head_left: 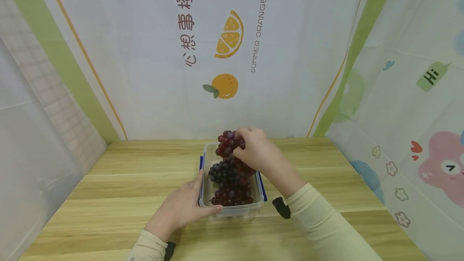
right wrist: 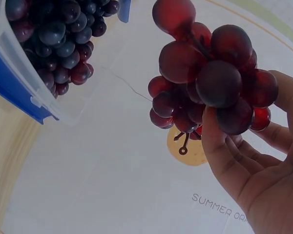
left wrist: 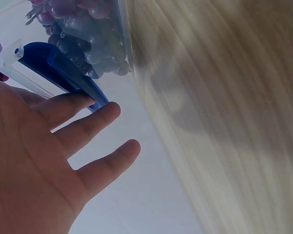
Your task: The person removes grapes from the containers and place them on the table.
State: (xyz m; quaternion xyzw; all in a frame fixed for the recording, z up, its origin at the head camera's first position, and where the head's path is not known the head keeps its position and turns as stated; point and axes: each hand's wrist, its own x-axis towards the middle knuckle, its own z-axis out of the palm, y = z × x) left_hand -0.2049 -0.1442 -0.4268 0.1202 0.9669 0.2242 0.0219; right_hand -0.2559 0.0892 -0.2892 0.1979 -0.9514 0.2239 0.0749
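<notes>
A clear plastic box [head_left: 237, 212] with blue side latches [left wrist: 56, 68] stands on the table. Inside lie a bunch of dark, nearly black grapes [head_left: 220, 173] and bunches of dark red grapes [head_left: 232, 197]. Above the box's far end, my right hand [head_left: 258, 150] pinches a bunch of red grapes [right wrist: 219, 83] between thumb and fingers; its stem hangs free in the right wrist view. My left hand [head_left: 181, 204] rests against the box's left side, fingers straight near the latch and thumb along the front rim. In the left wrist view, two of its fingers stand apart from the box.
The wooden table [head_left: 145, 168] spreads to both sides of the box. A white cloth [head_left: 163, 104] printed with oranges hangs behind its far edge, and another printed cloth [head_left: 398, 152] hangs at the right. Black straps [head_left: 281, 208] show at both wrists.
</notes>
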